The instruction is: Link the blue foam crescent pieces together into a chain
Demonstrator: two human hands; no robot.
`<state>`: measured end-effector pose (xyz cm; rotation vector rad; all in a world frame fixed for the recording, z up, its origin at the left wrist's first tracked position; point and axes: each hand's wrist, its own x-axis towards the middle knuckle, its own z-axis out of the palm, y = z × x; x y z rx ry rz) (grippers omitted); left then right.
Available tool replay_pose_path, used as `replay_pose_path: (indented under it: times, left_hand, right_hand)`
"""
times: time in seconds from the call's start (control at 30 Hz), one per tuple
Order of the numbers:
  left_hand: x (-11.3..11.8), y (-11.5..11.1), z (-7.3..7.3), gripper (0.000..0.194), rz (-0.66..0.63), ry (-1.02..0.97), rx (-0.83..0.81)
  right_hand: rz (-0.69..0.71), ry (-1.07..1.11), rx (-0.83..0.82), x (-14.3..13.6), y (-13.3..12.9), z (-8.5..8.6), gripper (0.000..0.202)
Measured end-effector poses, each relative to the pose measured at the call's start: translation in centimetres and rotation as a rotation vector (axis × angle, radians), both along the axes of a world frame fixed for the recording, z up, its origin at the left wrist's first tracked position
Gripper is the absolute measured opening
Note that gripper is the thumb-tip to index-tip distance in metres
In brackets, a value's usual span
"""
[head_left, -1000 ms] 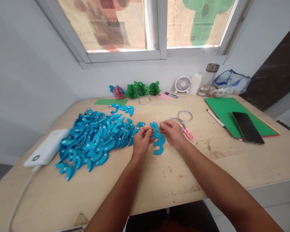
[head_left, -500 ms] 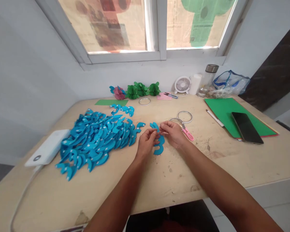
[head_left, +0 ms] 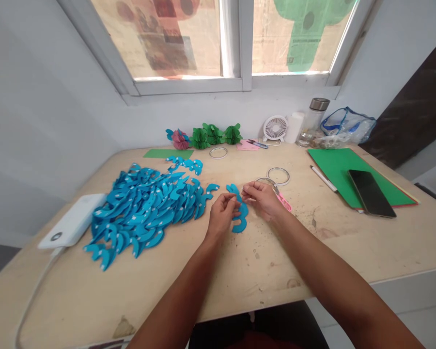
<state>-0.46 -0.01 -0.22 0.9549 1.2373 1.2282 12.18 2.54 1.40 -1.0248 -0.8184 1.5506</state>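
Blue curved paper pieces (head_left: 240, 225) lie in a short column at the middle of the table. My left hand (head_left: 222, 212) is at their left side, thumb and fingers pinched together; what it holds, if anything, is too small to tell. Over their right side is my right hand (head_left: 259, 196), its thumb and forefinger also pressed together on something I cannot make out. To the left spreads a large heap of blue paper pieces (head_left: 148, 208) with small white squares on them. Pink-handled scissors (head_left: 284, 201) rest beyond my right hand, partly hidden.
Tape rings (head_left: 278, 176) lie behind my right hand. A phone (head_left: 371, 193) rests on green sheets (head_left: 334, 162) at right, beside a pen (head_left: 323, 178). A white power bank (head_left: 72, 220) is at left. Paper flowers (head_left: 212, 134), a fan (head_left: 275, 128) and a bottle (head_left: 314, 121) stand along the wall.
My right hand has moved slightly right, widening the gap between my fingertips. Both hands keep their pinched shape, and the blue pieces look much the same.
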Motion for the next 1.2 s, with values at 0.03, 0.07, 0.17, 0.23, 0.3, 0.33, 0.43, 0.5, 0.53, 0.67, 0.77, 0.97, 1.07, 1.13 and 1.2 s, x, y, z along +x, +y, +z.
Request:
replay_pose_path:
  times: [0.03, 0.07, 0.17, 0.23, 0.3, 0.33, 0.43, 0.5, 0.53, 0.67, 0.77, 0.97, 1.07, 1.13, 1.2]
  left_hand:
    - [0.0, 0.0, 0.1, 0.03, 0.002, 0.0, 0.0]
    - [0.0, -0.1, 0.1, 0.029, 0.002, -0.002, 0.001]
    - [0.0, -0.1, 0.2, 0.029, -0.004, -0.013, 0.003]
    - [0.0, -0.1, 0.2, 0.029, -0.004, -0.016, 0.003]
    - [0.0, -0.1, 0.2, 0.029, -0.002, -0.016, 0.001]
    - [0.0, 0.0, 0.1, 0.028, -0.002, -0.017, 0.0]
    - [0.0, 0.1, -0.1, 0.029, -0.003, -0.039, -0.006]
    - [-0.1, 0.3, -0.2, 0.031, 0.013, -0.058, -0.013]
    - [-0.1, 0.3, -0.2, 0.032, 0.025, -0.067, -0.016]
    - [-0.2, 0.3, 0.1, 0.033, 0.058, -0.121, -0.029]
    - [-0.3, 0.1, 0.6, 0.031, 0.025, -0.192, -0.06]
    - [-0.6, -0.2, 1.7, 0.034, -0.068, -0.198, -0.074]
    - [-0.7, -0.2, 1.8, 0.037, -0.078, -0.158, -0.023]
    - [-0.7, -0.2, 1.7, 0.039, -0.081, -0.1, 0.023]
    - [-0.8, -0.1, 1.5, 0.039, -0.04, -0.002, 0.095]
  right_hand:
    - [-0.005, 0.006, -0.015, 0.1, 0.0, 0.0, 0.024]
    - [-0.008, 0.007, -0.025, 0.1, 0.1, 0.0, 0.024]
    - [-0.013, 0.0, -0.037, 0.2, 0.1, -0.1, 0.024]
    - [-0.012, 0.001, -0.038, 0.1, 0.1, -0.1, 0.024]
    - [-0.009, 0.006, -0.036, 0.0, 0.1, -0.1, 0.024]
    - [-0.007, 0.008, -0.035, 0.0, 0.0, -0.1, 0.024]
    - [-0.006, 0.013, -0.028, 0.0, -0.1, 0.0, 0.025]
    - [-0.011, 0.011, -0.023, 0.0, -0.1, 0.0, 0.026]
    - [-0.014, 0.007, -0.02, 0.0, -0.1, 0.0, 0.026]
    - [-0.022, -0.001, -0.009, 0.0, 0.0, 0.0, 0.025]
    - [-0.019, 0.012, 0.007, 0.0, 0.0, 0.0, 0.025]
    - [-0.026, 0.011, 0.055, -0.1, -0.1, 0.3, 0.025]
    - [-0.018, 0.02, 0.076, -0.2, -0.2, 0.3, 0.025]
    - [-0.015, 0.022, 0.084, -0.2, -0.2, 0.3, 0.025]
    - [-0.026, 0.02, 0.096, -0.3, -0.1, 0.2, 0.024]
